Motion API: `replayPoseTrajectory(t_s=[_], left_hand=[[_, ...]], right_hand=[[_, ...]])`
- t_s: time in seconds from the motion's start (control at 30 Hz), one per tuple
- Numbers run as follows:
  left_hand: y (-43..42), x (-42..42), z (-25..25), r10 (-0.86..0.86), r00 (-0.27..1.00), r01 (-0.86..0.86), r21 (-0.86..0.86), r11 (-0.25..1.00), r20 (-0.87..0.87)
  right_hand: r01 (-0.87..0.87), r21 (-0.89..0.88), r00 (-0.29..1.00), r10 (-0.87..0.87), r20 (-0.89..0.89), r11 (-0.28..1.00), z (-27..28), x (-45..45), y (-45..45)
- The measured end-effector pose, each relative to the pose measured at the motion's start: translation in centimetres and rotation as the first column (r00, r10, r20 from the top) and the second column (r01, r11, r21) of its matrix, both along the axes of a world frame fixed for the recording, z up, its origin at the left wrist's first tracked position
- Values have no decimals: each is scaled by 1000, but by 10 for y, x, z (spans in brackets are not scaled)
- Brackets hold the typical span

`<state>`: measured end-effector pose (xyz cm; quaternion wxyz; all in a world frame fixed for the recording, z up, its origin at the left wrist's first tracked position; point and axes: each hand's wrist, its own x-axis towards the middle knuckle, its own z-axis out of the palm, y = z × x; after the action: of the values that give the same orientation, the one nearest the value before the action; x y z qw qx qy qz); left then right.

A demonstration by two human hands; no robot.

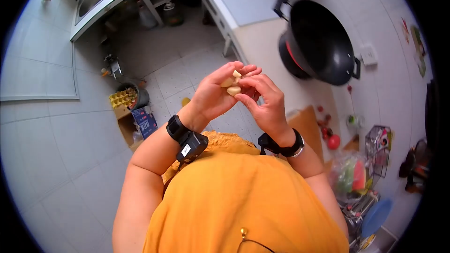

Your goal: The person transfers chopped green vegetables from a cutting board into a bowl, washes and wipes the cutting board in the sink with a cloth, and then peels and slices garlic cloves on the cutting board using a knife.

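My left hand point(213, 90), palm turned up over the tiled floor point(164, 82), cradled several pale garlic cloves point(233, 91) in a kitchen seen from my remote post. Its grip was curled around them, the thumb bent in over the top. My right hand point(266, 102) met it from the other side, thumb and forefinger drawn close together at the cloves; I could not tell whether that grip pinched a piece or merely touched one. Both hands were off the front edge of the tabletop point(262, 42), to its left, with a black strap on each wrist. On the tabletop, a black wok point(321, 42) sat over a round burner point(291, 56) showing a red band, the wok's far handle near a white wall outlet point(369, 55). Nearer to me along the same front edge lay a brown board point(307, 131), with round red items point(333, 141) just beside it, toward the wall. A clear plastic bag point(346, 173) and a wire rack point(378, 145) stood closer to my side. Across the floor at left, a dark bin point(142, 97) stood beside an open cardboard box point(125, 126).
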<state>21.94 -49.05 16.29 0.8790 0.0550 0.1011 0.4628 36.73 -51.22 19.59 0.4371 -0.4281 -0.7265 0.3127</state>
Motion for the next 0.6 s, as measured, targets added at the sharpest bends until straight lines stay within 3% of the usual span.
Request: replayPoseTrajectory(t_s=[0.13, 0.23, 0.27, 0.3, 0.37, 0.4, 0.5, 0.6], left_hand=[[45, -94, -7, 38, 992, -29, 81, 996, -121], [69, -162, 6, 134, 985, -125, 89, 988, -104], [76, -184, 11, 190, 951, -168, 109, 980, -242], [81, -201, 14, 242, 896, -205, 137, 969, -372], [89, -228, 10, 290, 869, -239, 173, 955, -400], [95, -241, 7, 328, 842, -262, 207, 943, -429], [120, -280, 4, 443, 768, -353, 270, 896, -463], [151, -316, 1, 530, 656, -407, 340, 848, -537]], right_hand=[[-165, -76, 980, 172, 98, 983, -3, -91, 59], [-154, -97, 986, 146, -81, 983, 5, -156, 100], [-174, -99, 983, 167, -79, 980, 5, -175, 114], [-192, -155, 967, 160, -196, 969, 3, -191, 127], [-279, -240, 910, 176, -377, 930, -2, -219, 151], [-298, -241, 907, 195, -374, 924, -2, -233, 163], [-482, -464, 828, 213, -519, 743, -1, -273, 202], [-530, -468, 811, 263, -522, 707, -7, -314, 243]])
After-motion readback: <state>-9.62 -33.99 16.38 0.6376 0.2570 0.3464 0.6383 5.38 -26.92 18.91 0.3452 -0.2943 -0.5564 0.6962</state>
